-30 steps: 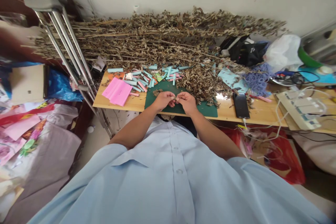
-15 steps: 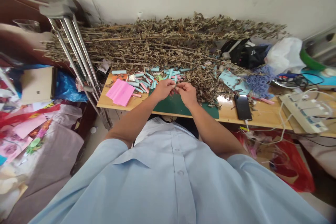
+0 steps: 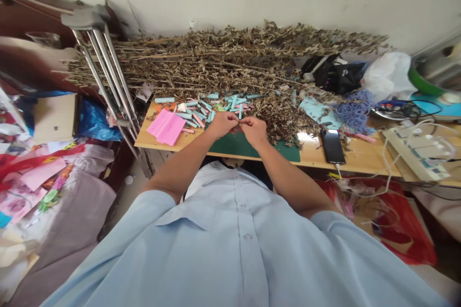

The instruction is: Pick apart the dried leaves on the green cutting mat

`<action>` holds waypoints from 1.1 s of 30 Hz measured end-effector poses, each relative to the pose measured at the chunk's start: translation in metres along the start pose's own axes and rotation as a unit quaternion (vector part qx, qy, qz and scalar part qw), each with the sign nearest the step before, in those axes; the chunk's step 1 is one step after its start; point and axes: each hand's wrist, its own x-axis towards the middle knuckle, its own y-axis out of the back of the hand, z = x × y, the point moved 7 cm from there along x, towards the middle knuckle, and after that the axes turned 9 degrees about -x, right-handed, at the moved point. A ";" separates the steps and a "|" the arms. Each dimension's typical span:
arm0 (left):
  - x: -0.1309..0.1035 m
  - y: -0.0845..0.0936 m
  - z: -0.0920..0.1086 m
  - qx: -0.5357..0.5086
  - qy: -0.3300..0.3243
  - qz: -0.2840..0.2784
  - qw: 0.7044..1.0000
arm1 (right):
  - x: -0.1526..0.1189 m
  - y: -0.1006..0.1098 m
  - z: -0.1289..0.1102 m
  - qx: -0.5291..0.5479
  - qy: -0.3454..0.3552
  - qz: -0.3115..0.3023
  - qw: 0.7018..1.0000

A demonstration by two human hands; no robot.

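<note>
Hands shifted forward over green mat | pinched closed — anything between them unclear

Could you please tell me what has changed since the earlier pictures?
The left hand and right hand, still close together, have moved slightly forward over the green cutting mat, toward the blue and pink rolls. The pink paper and smartphone stayed put.

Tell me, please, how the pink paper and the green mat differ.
The pink paper is bright, while the green mat is dark. The pink paper is smaller; the green mat is wider. The pink paper lies uncovered, whereas dried leaves cover part of the green mat. Both lie on the wooden table.
</note>
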 end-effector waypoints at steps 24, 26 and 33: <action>-0.017 -0.002 -0.015 0.535 -0.213 -0.064 0.815 | -0.013 -0.013 0.044 0.020 -0.061 -0.074 0.995; -0.015 -0.002 -0.016 0.535 -0.224 -0.067 0.812 | -0.014 -0.013 0.047 0.014 -0.063 -0.077 0.995; -0.010 -0.003 -0.011 0.486 -0.216 -0.023 0.847 | -0.015 -0.013 0.049 0.009 -0.083 -0.079 0.993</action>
